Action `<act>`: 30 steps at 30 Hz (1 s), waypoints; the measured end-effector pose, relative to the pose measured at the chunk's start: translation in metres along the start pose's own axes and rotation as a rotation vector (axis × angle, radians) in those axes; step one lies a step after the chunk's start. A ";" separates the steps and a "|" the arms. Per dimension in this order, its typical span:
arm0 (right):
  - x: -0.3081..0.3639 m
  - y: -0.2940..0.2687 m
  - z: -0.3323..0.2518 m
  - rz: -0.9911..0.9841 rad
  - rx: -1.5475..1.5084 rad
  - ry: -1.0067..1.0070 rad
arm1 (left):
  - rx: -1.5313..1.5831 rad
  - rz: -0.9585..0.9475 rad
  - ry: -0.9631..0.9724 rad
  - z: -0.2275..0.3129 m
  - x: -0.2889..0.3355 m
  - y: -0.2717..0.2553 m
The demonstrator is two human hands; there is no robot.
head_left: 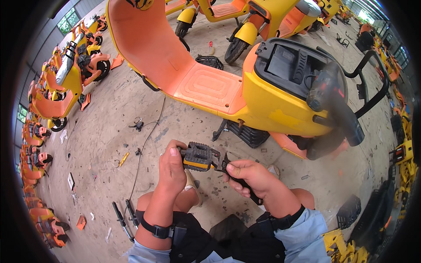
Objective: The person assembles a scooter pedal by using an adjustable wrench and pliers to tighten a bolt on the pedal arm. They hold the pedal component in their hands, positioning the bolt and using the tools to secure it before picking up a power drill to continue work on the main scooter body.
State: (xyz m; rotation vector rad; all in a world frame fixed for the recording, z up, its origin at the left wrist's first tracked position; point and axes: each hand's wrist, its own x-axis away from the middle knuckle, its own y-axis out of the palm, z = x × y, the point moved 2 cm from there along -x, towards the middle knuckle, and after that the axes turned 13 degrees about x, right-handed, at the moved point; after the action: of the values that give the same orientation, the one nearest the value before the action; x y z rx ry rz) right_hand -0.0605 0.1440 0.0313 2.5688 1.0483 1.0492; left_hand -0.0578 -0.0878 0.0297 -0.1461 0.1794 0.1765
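My left hand [171, 168] grips a black bicycle-type pedal [199, 157] with a yellow reflector strip, holding it up in front of me. In my right hand [251, 177] is a black adjustable wrench [242, 182], its handle slanting down to the right. The wrench's jaws meet the metal spindle end of the pedal; how tightly they sit on it I cannot tell. Beyond both hands stands an orange and yellow electric scooter [210, 87] with its seat area uncovered, showing a black compartment [287, 65].
A dark, blurred shape [335, 105] like a power tool is at the scooter's rear, below a black rail [381, 83]. A cable [147, 151] crosses the floor at left. Bolt cutters or similar long handles [125, 219] lie by my left leg. More scooters [66, 87] line both sides.
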 end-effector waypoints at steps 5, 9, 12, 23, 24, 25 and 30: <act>-0.003 0.002 0.001 0.049 -0.089 -0.006 | -0.009 0.015 -0.102 0.009 -0.004 0.008; -0.014 0.001 0.007 0.218 -0.051 -0.082 | 0.155 0.017 -0.313 0.009 -0.003 0.009; -0.014 0.003 0.007 0.236 -0.067 -0.087 | 0.108 0.021 -0.196 0.000 -0.004 0.010; -0.010 -0.006 -0.004 0.519 0.142 -0.313 | 0.276 0.016 -0.274 -0.004 0.003 0.018; -0.012 -0.004 -0.003 0.503 0.063 -0.287 | 0.304 0.013 -0.259 -0.004 0.003 0.022; -0.015 -0.001 -0.003 0.479 -0.016 -0.261 | 0.329 0.017 -0.245 -0.004 0.004 0.022; -0.023 0.007 0.002 0.384 -0.175 -0.129 | 0.161 -0.146 -0.060 -0.001 0.018 0.020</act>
State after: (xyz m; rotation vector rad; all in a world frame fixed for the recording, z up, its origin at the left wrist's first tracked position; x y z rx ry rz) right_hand -0.0667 0.1238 0.0203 2.7062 0.4198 0.9836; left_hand -0.0446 -0.0656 0.0231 0.0063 0.1221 0.0206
